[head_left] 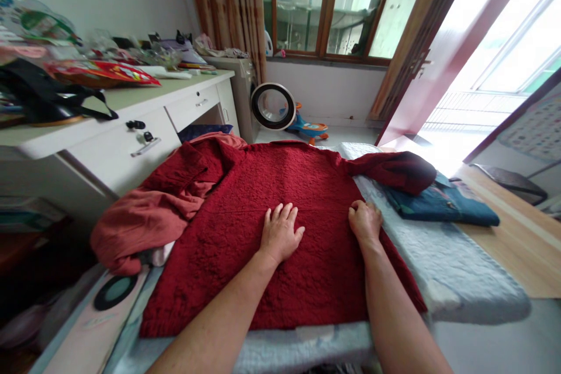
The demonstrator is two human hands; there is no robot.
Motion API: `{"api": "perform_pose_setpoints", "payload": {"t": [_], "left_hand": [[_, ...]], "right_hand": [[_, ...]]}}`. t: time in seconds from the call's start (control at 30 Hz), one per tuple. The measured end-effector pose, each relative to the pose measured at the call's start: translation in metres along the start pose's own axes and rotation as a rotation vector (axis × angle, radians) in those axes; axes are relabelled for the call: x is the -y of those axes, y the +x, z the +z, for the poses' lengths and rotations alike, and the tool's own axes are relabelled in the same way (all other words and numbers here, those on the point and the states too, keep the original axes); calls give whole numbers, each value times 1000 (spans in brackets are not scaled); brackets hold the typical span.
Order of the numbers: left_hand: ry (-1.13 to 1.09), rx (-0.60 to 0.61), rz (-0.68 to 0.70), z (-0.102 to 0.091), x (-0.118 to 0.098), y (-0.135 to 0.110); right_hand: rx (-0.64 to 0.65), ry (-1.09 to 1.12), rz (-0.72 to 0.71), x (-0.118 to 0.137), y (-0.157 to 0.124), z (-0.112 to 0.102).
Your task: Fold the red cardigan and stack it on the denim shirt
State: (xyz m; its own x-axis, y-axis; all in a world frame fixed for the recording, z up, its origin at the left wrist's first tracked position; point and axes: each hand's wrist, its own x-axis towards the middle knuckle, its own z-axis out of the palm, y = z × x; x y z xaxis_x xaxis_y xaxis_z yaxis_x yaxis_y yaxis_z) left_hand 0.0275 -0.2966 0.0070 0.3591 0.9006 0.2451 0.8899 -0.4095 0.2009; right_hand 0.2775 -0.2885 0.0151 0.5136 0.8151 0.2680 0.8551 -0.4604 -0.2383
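Observation:
A dark red quilted jacket (315, 257) lies spread out in front of me on a pale blue padded cloth (464, 274). My left hand (281, 232) rests flat on the middle of the jacket, fingers spread. At the jacket's right side edge, my right hand (366, 222) is closed with its fingers curled on the fabric. One sleeve stretches away to the right, and the other lies bunched at the left over a coral-pink garment (144, 228). Beyond my right hand sits a folded blue denim garment (456, 201), partly under the right sleeve.
A white desk (149, 93) with a red packet (105, 73) and clutter stands at the left. Farther back are a front-loading washing machine with its round door (272, 106) open and a blue-orange ride-on toy (309, 127). Wooden boards (521, 228) extend at the right, near an open door (438, 64).

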Motion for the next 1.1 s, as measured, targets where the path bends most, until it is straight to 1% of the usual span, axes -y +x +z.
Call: {"api": "perform_pose_setpoints", "payload": {"t": [0.07,0.1,0.17,0.2,0.23,0.3,0.33,0.4,0.5,0.6,0.9,1.1], "left_hand": [[-1,-3,2,1,0,0],[0,-5,2,1,1,0],[1,-8,1,2,1,0],[2,-10,1,2,1,0],[2,-11,0,2,1,0],[4,-11,1,1,1,0],[5,-10,1,1,1,0],[8,-6,-1,0,0,0],[12,-4,-1,-1,0,-1],[20,2,3,-1,-1,-1],[28,10,1,0,0,0],[19,6,-5,0,0,-1]], "right_hand": [[-47,39,-18,1,0,3],[-79,72,-49,2,0,4],[-128,163,-166,8,-3,8],[-133,216,-243,12,-5,10],[-120,266,-323,17,-8,11],[-54,330,-453,28,-15,14],[-12,334,-496,33,-19,14],[54,293,-530,43,-25,14],[84,202,-480,50,-30,11],[91,145,-402,50,-28,8],[121,52,-221,26,-13,5],[125,26,-140,16,-6,2]]}}
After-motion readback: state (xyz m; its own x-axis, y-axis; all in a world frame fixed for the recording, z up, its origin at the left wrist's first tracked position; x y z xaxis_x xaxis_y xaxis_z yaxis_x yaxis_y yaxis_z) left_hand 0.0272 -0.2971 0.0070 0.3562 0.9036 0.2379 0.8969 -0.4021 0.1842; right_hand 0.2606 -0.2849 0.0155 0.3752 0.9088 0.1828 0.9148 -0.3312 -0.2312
